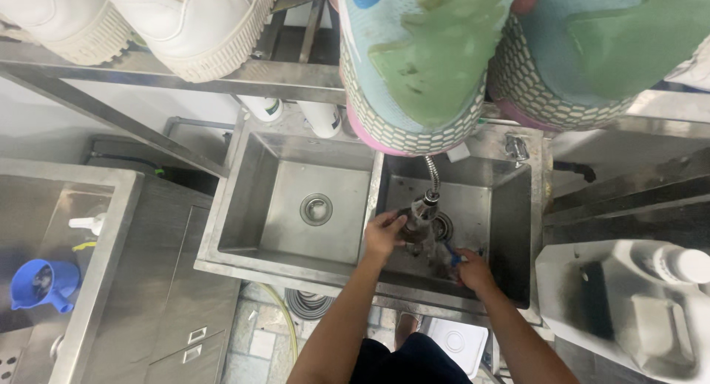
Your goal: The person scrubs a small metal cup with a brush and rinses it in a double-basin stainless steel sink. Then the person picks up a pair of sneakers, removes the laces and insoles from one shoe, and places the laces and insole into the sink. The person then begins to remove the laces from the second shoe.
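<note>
I look down into a steel double sink [290, 146]. My left hand [383, 232] grips the metal spray head [423, 209] of a flexible hose faucet [432, 173] over the right basin. Down in the same basin, my right hand [472, 268] is closed on a small blue-handled object [451, 254], likely a brush; what it touches is hidden. The left basin holds only its round drain [316, 209].
Shoes rest on a steel rack overhead: white soles [185, 29] at left, teal and green soles [444, 51] at right. Two white bottles [322, 118] stand behind the sink. A blue scoop [41, 284] lies far left, a white container [629, 310] at right, a coiled hose [307, 304] below.
</note>
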